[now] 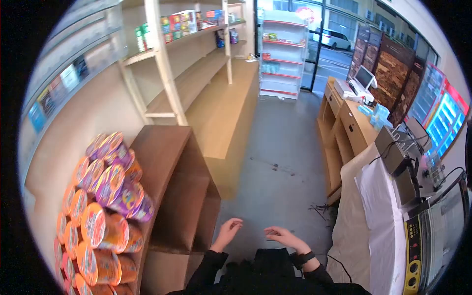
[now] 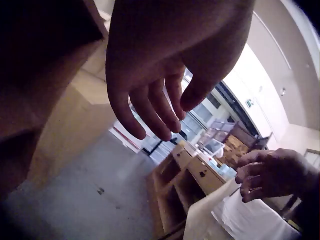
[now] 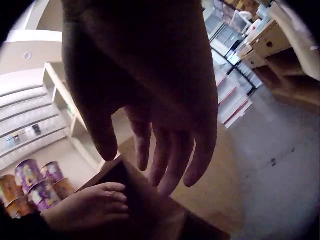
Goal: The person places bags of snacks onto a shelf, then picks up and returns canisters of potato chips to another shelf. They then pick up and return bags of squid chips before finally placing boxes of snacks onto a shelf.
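Note:
Both hands are held out in front of the body, low over the aisle floor, and neither holds anything. The left hand (image 1: 228, 233) has loosely bent fingers and is nearest the dark wooden shelf unit (image 1: 164, 147). Facing it across a gap is the right hand (image 1: 285, 237), its fingers relaxed, with a black band on the wrist. In the left wrist view the left hand's fingers (image 2: 152, 107) hang down apart from each other. The right wrist view shows the right hand's fingers (image 3: 172, 160) likewise hanging loose. Stacked orange and purple instant-noodle cups (image 1: 105, 226) stand on the shelf unit, left of the left hand.
A long wooden counter (image 1: 221, 108) and tall shelving line the left side. On the right are a cloth-covered table (image 1: 364, 216) with appliances and a desk (image 1: 354, 118) with a cash register (image 1: 364, 81). A white display rack (image 1: 282, 59) stands at the aisle's far end.

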The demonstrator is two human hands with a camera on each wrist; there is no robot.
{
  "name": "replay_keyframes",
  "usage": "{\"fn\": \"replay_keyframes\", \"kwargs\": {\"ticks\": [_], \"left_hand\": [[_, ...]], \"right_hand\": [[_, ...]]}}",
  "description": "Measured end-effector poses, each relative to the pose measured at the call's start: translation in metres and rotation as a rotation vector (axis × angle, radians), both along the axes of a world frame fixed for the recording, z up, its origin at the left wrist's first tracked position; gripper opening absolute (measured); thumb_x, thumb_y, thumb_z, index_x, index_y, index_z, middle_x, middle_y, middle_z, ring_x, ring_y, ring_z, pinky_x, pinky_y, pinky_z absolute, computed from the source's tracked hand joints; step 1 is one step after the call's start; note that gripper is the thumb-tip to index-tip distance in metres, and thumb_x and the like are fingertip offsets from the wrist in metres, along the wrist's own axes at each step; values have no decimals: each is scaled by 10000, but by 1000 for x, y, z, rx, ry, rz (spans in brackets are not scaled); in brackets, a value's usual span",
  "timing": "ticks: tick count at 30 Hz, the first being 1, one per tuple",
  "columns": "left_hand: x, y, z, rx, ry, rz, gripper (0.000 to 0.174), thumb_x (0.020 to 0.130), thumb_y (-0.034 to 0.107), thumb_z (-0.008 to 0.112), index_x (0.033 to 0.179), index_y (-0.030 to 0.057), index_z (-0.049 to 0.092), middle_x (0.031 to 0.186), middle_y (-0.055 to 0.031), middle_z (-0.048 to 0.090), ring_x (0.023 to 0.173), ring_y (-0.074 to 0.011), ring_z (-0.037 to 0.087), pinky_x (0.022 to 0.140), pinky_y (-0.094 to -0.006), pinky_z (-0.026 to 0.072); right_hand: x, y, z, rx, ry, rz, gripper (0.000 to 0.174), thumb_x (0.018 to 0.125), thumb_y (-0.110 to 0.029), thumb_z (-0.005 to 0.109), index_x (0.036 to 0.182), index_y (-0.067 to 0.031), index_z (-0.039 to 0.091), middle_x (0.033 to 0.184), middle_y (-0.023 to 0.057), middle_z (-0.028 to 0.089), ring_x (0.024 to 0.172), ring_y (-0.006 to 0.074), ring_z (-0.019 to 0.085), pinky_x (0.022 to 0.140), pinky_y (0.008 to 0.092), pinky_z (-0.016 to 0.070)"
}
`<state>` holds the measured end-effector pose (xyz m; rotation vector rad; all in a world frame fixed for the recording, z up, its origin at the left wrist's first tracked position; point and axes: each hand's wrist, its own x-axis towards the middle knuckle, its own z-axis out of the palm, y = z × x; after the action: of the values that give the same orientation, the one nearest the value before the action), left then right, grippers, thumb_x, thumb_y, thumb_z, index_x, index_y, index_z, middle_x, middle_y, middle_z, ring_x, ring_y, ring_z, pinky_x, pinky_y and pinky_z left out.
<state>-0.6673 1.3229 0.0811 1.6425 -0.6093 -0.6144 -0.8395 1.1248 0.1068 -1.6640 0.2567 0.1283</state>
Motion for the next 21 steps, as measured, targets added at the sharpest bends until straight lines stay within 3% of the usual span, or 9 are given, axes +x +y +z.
{"fn": "replay_keyframes", "kwargs": {"ticks": [5,9,14,17,21], "left_hand": [[26,-116,8,-65,-93,-342,174,862,58,521,1022,32,583,910,-71,625,836,-134,600,745,-271,475],[41,-202,10,4,-99,-392,172,865,83,530,1022,38,584,914,-67,624,836,-137,602,745,-271,475],[58,-300,16,103,-82,-553,188,881,124,532,1048,56,585,933,-49,625,873,-129,588,779,-275,462],[82,-347,21,123,-192,-516,198,875,117,538,1056,51,581,944,-59,629,883,-133,590,782,-275,460],[126,-384,19,89,-85,-405,190,856,103,551,1031,39,582,936,-73,625,845,-142,598,759,-278,472]], "right_hand": [[-17,-102,-3,-27,-20,-293,310,859,-163,573,1142,-40,550,1012,54,614,926,142,562,811,273,441],[-20,-180,9,-39,-64,-493,272,841,-142,589,1096,-48,579,959,46,621,839,115,562,734,258,451],[-3,-284,23,-155,-81,-528,244,832,-127,591,1062,-43,596,926,51,624,805,111,562,704,253,452],[31,-339,17,-114,-117,-533,231,831,-111,587,1048,-32,597,915,58,628,810,116,572,716,252,457],[88,-380,30,-83,-189,-436,228,835,-117,582,1047,-32,595,954,61,628,862,132,587,763,267,462]]}}
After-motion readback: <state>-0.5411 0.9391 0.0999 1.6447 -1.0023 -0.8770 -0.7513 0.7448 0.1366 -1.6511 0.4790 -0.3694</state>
